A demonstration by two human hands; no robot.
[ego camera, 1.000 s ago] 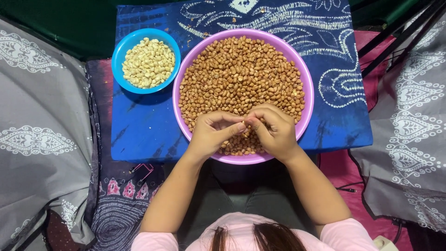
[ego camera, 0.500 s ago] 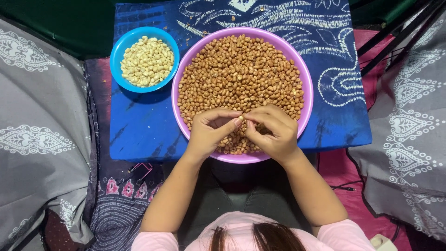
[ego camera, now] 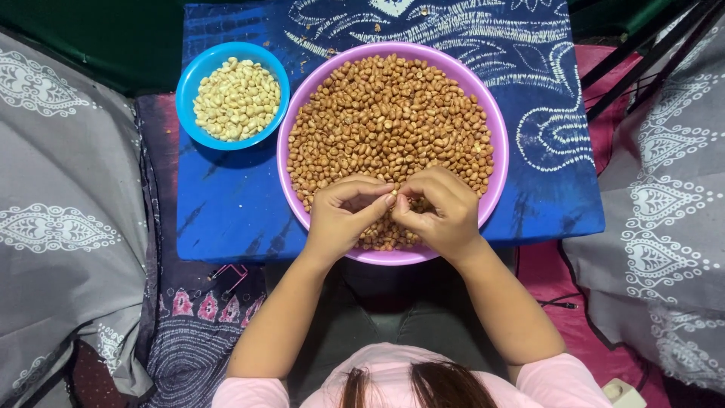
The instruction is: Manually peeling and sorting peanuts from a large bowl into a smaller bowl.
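Over the near rim of the purple bowl, your two hands met fingertip to fingertip, directly above the heap of brown-skinned peanuts. Your left hand had thumb and forefinger pressed together, pointing right; your right hand curled toward it, its fingers pinched the same way. Between those tips sat what looked like a single peanut, so small that its long axis could not be made out. It lay level with both grips, no nearer one hand than the other, each holding one side. Off to your left and farther from you, the blue bowl of pale skinned peanuts stood just beside the purple one on the blue patterned cloth; your left hand was the nearer to it.
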